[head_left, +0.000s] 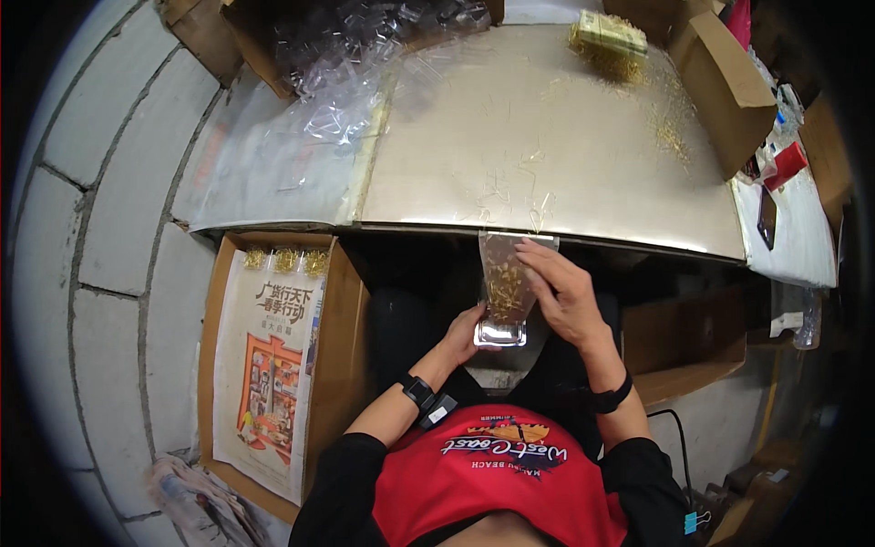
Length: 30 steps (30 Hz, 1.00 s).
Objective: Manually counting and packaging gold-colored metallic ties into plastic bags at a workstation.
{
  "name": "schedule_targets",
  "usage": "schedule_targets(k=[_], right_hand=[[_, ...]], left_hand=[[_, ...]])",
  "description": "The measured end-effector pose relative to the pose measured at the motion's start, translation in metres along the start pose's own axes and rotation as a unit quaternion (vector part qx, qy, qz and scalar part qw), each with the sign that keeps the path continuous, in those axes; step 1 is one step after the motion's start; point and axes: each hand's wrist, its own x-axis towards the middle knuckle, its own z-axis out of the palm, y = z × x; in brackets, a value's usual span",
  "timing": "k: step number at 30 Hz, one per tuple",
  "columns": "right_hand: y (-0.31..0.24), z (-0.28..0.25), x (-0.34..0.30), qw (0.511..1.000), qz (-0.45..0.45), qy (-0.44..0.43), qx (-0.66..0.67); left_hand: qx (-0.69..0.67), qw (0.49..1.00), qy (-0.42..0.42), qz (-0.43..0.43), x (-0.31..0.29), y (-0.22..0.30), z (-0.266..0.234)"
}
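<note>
A long, shiny, narrow tray [509, 259] spans from the table's front edge toward my body, with small gold wire pieces [504, 290] scattered along it. At its near end is a bright, glossy box-like part [500, 335]; whether that is separate from the tray I cannot tell. My left hand [467, 335] grips this near end from the left side. Over the tray's right edge lies my right hand [562, 287], its fingers stretched out above the gold pieces, holding nothing visible.
Clear plastic boxes [351, 68] spill from a carton at the back left. On the table [437, 146] lie loose gold bits and a paper-topped block [612, 35]. A carton [353, 314] at left holds several small filled boxes [285, 261]. Another open carton [684, 342] stands right.
</note>
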Motion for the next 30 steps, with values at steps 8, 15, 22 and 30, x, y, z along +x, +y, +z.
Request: schedule_targets(k=[8,15,22,30], right_hand=[[0.018,-0.02,-0.055,0.994,0.102,-0.001,0.024],[0.028,-0.007,-0.104,0.979,0.184,-0.08,0.046],[0.019,0.021,-0.131,0.978,0.145,-0.139,-0.05],[-0.02,0.035,-0.116,0.968,-0.048,-0.169,-0.18]], left_hand=[[0.074,0.997,0.011,-0.038,0.013,0.0,0.005],[-0.01,0.999,0.05,0.004,0.018,-0.026,0.001],[0.072,0.997,-0.017,0.021,-0.022,-0.028,0.01],[0.098,0.992,0.043,0.07,-0.068,0.01,0.056]])
